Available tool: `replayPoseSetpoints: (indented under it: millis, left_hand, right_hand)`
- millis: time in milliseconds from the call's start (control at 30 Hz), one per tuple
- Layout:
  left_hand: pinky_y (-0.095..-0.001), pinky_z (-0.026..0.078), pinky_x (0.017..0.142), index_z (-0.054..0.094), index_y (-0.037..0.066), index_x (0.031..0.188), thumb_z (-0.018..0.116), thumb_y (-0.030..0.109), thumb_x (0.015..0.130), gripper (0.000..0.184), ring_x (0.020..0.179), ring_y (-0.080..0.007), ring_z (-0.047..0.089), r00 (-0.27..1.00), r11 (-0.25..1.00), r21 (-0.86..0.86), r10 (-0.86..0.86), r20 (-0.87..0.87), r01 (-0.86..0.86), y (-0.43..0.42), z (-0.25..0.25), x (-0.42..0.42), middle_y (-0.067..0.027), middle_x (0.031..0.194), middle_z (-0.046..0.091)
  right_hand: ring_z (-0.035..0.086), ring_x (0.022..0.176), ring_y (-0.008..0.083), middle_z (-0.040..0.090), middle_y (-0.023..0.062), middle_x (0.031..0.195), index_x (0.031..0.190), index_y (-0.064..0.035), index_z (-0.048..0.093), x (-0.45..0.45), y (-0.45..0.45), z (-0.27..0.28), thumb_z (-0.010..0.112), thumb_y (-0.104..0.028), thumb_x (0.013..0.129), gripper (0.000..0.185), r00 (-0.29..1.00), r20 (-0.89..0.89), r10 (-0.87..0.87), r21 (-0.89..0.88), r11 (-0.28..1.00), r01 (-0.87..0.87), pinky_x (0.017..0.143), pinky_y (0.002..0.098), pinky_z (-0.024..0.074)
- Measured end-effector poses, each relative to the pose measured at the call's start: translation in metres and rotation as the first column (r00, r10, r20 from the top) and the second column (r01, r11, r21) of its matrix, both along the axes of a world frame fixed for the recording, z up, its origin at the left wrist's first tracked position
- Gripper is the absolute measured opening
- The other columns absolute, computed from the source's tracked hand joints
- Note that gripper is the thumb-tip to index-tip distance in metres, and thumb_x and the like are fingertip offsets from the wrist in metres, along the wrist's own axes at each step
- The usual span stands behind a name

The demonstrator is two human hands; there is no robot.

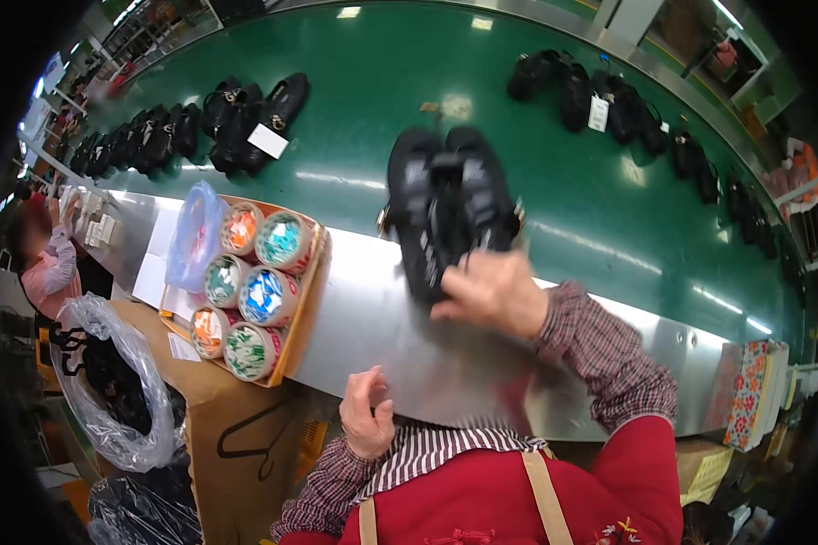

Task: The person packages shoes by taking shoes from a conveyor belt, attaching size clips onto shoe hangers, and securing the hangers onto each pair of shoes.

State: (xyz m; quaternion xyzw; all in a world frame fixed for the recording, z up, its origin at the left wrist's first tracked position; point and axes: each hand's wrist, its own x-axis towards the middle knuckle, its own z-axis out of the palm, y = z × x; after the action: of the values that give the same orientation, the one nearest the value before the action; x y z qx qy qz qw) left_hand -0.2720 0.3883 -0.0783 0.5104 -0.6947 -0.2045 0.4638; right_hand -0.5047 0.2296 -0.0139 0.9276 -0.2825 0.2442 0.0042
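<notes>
A pair of black shoes [450, 195] lies side by side across the edge of the green belt and the metal ledge. They are slightly blurred, with gold-coloured trim at their outer sides. My right hand [495, 295] grips them at the end nearest me, thumb over the near end of the left shoe; the other fingers are partly hidden. Close to my body, over the ledge's near edge, my left hand [368, 415] holds nothing, its fingers loosely bent and the thumb apart from them.
An orange-edged box [304, 313] on the left holds several cups [268, 295] of coloured pieces and a blue plastic bag [195, 241]. More black shoes [236, 136] stand along the green belt [373, 82]. A cardboard carton [236, 427] stands below left. A co-worker [50, 263] sits far left.
</notes>
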Motion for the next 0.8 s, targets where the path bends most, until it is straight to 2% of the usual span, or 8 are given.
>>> replayPoseSetpoints:
  millis: [133,200,267,333,367,467,667,800]
  left_hand:
    - [-0.0363,0.049,0.068,0.048,-0.004,0.122,0.057,0.019,0.092,0.039,0.076,-0.0276,0.058,0.996,0.999,0.033,-0.034,0.088,0.031,-0.023,0.004,0.004,-0.0176,0.095,0.057]
    - [-0.0374,0.05,0.068,0.049,-0.002,0.122,0.067,0.01,0.082,0.045,0.078,-0.0304,0.058,0.99,0.998,0.058,-0.044,0.131,0.036,-0.032,0.008,0.008,-0.0185,0.099,0.057]
    - [-0.0365,0.05,0.067,0.049,-0.002,0.122,0.069,0.007,0.079,0.049,0.078,-0.0297,0.059,0.989,0.997,0.071,-0.026,0.145,0.015,-0.041,0.004,0.014,-0.0178,0.098,0.058]
    - [-0.0357,0.051,0.066,0.049,-0.002,0.122,0.071,0.005,0.075,0.053,0.078,-0.029,0.06,0.991,0.995,0.098,-0.034,0.131,0.022,-0.046,0.0,0.018,-0.017,0.097,0.059]
    - [-0.0345,0.05,0.065,0.05,-0.002,0.122,0.072,0.006,0.075,0.053,0.077,-0.0274,0.06,0.996,0.982,0.178,-0.07,0.047,0.06,-0.047,0.0,0.02,-0.0155,0.094,0.06]
    - [-0.0319,0.05,0.063,0.051,-0.003,0.122,0.073,0.005,0.074,0.053,0.072,-0.0236,0.06,0.994,0.953,0.287,-0.087,-0.06,0.101,-0.051,0.0,0.024,-0.0114,0.085,0.06]
    - [-0.0338,0.048,0.062,0.048,-0.007,0.125,0.073,0.009,0.077,0.057,0.069,-0.0271,0.056,0.988,0.961,0.231,-0.139,-0.068,0.152,-0.05,-0.011,0.026,-0.0148,0.082,0.057]
    - [-0.0352,0.048,0.063,0.049,-0.007,0.122,0.073,0.01,0.078,0.054,0.07,-0.028,0.057,0.989,0.951,0.272,-0.136,-0.061,0.148,-0.051,-0.008,0.027,-0.0153,0.084,0.058]
  right_hand:
    - [0.059,0.066,0.0231,0.053,0.0045,0.068,0.08,-0.0107,0.054,-0.005,-0.156,0.033,0.073,-0.038,0.075,0.033,0.947,-0.008,-0.322,-0.267,0.913,0.309,0.055,0.0366,0.0492]
    - [0.059,0.089,0.0294,0.057,0.0102,0.096,0.113,-0.0104,0.052,-0.007,-0.225,0.03,0.072,-0.031,0.078,0.045,0.7,-0.158,-0.696,-0.318,0.707,0.631,0.07,0.0389,0.0539]
    - [0.058,0.094,0.0325,0.056,0.0132,0.104,0.123,-0.0111,0.048,0.018,-0.264,0.016,0.068,-0.025,0.082,0.048,0.69,-0.129,-0.712,-0.332,0.687,0.646,0.078,0.0401,0.0525]
    - [0.061,0.097,0.0281,0.059,0.0129,0.105,0.123,-0.0083,0.052,0.083,-0.272,0.002,0.065,-0.018,0.086,0.041,0.934,0.061,-0.353,-0.176,0.917,0.358,0.08,0.0378,0.0516]
    - [0.061,0.102,0.0309,0.061,0.0159,0.112,0.112,-0.0025,0.058,0.125,-0.262,0.006,0.063,-0.022,0.087,0.032,0.966,0.098,-0.241,0.194,0.956,0.219,0.084,0.0393,0.0507]
    - [0.064,0.091,0.0345,0.064,0.0189,0.104,0.112,-0.0026,0.06,0.232,-0.263,-0.018,0.064,-0.022,0.087,0.031,0.938,0.344,0.035,0.365,0.915,-0.168,0.082,0.0392,0.0513]
    - [0.062,0.102,0.0346,0.064,0.0199,0.106,0.121,-0.0063,0.049,0.359,-0.273,-0.047,0.065,-0.039,0.085,0.051,0.995,-0.039,-0.091,0.447,0.889,0.099,0.086,0.0426,0.0498]
    - [0.067,0.088,0.0345,0.068,0.0189,0.089,0.103,-0.0055,0.057,0.346,-0.276,-0.059,0.067,-0.044,0.082,0.045,0.98,0.003,-0.199,0.374,0.909,0.184,0.075,0.0454,0.0524]
